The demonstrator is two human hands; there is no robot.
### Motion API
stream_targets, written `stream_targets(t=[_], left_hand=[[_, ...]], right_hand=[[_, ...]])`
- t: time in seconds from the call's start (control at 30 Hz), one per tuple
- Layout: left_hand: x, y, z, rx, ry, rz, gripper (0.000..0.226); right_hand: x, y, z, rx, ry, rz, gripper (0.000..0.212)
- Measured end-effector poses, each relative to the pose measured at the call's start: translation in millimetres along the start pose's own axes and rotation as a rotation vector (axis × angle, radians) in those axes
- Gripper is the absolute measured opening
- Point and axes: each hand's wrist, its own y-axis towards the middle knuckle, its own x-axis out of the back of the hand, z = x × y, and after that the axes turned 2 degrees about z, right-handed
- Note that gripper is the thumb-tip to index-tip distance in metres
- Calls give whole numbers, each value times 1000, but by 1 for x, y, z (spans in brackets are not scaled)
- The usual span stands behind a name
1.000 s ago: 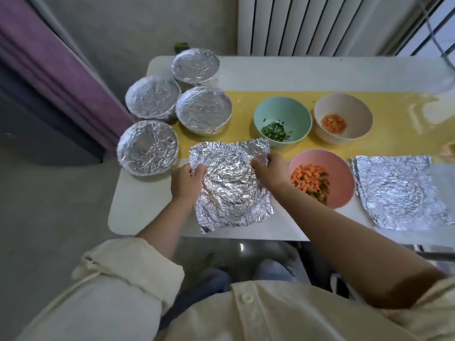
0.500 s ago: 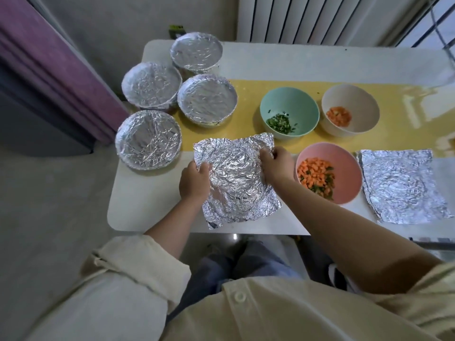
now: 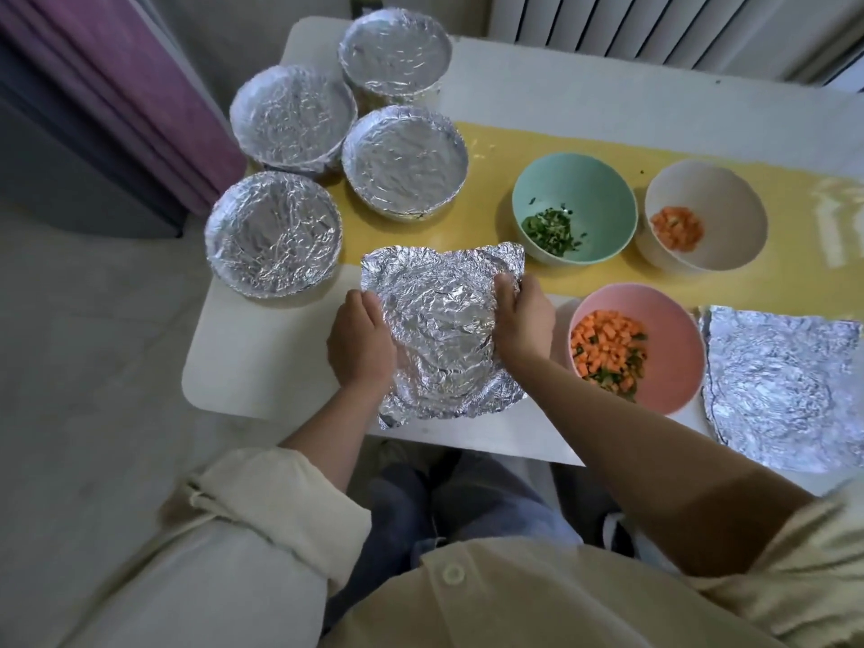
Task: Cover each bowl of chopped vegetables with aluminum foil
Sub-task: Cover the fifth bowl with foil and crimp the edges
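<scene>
A crinkled foil sheet (image 3: 439, 329) lies draped over a bowl hidden beneath it, near the table's front edge. My left hand (image 3: 360, 343) cups its left side and my right hand (image 3: 523, 320) grips its right side, fingers curled over the foil. Several foil-covered bowls (image 3: 273, 233) stand at the back left. Three bowls are uncovered: a green bowl (image 3: 551, 189) with chopped greens, a beige bowl (image 3: 729, 245) with carrot cubes, and a pink bowl (image 3: 673, 348) with carrot and greens.
A spare flat foil sheet (image 3: 785, 385) lies at the right, beside the pink bowl. The white table (image 3: 262, 357) carries a yellow runner (image 3: 491, 147). A purple curtain (image 3: 140, 86) hangs at the left and a radiator (image 3: 654, 25) stands behind.
Both hands have slid down along the foil's sides and pressed them inward; the sheet now looks narrower and more moulded round the bowl.
</scene>
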Motion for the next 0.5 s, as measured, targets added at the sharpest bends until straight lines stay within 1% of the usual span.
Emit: stream_targets(t=[0.1,0.23,0.4,0.5], left_hand=[[-1,0,2,-33,-2,-6,31],[-2,1,8,-17,-40,5,37],[-2,4,11,14,-193,83,33],[-4,6,16,51,-291,129,31]], right_hand=[[1,2,-2,16,60,14,36],[-3,9,-5,-18,214,35,39],[-3,18,-8,-87,337,131,42],[-1,22,-11,-104,392,198,49]])
